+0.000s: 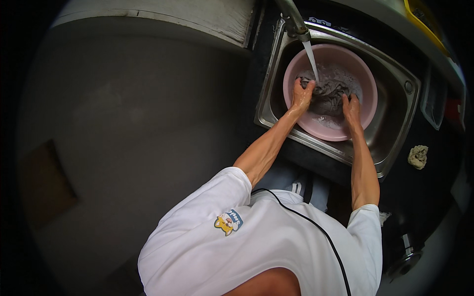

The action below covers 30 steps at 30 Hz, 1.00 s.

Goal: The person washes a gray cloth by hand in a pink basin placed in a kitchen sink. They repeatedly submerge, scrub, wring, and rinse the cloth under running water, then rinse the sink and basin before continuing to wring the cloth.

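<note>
A pink plastic basin [327,135] sits inside a stainless-steel sink [394,100]. Sudsy water fills part of it, and a wet grey cloth [327,105] lies bunched there. At the cloth's upper left, my left hand [303,93] pinches a fold between thumb and fingers. My right hand [351,107] grips the cloth's right side, its fingertips partly hidden in the folds. From the metal faucet [298,26], a stream of water [310,59] falls onto the cloth beside my left hand.
Right of the sink, a crumpled pale rag [418,157] lies on the dark countertop [407,192]. Beyond it are a clear plastic container [434,98] and a red object [452,111]. A yellow tray [426,26] stands at the upper right. A black cable [314,224] runs down my shirt.
</note>
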Tool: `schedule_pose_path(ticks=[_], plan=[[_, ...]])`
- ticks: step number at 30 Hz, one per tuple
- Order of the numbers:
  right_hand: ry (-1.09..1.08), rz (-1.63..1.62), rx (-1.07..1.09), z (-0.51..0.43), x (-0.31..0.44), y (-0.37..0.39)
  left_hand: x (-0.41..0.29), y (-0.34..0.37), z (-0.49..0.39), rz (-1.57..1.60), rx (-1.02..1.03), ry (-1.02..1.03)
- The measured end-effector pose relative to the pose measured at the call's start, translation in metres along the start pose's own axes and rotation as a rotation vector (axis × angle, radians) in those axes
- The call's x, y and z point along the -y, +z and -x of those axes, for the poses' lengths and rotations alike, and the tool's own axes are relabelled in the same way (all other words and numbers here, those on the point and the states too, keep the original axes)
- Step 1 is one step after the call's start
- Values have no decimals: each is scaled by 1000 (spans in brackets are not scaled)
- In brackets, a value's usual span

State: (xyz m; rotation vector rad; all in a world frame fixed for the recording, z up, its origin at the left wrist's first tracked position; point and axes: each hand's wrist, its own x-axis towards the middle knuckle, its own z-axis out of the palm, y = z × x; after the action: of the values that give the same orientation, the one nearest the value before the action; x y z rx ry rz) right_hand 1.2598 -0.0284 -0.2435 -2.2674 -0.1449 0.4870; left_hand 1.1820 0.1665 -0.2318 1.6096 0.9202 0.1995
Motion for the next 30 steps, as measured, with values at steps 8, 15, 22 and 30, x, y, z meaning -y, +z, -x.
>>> schedule_pose_path(ticks=[8, 15, 22, 30], plan=[[-80, 426, 203, -11, -21, 45, 29, 11, 4, -1024, 606, 251], [78, -469, 179, -14, 21, 3, 27, 11, -19, -657, 631, -84], [-61, -699, 347, 58, 99, -54, -11, 16, -16, 98, 578, -594], [-166, -639, 0, 68, 111, -110, -2, -7, -6, 783, 242, -617]])
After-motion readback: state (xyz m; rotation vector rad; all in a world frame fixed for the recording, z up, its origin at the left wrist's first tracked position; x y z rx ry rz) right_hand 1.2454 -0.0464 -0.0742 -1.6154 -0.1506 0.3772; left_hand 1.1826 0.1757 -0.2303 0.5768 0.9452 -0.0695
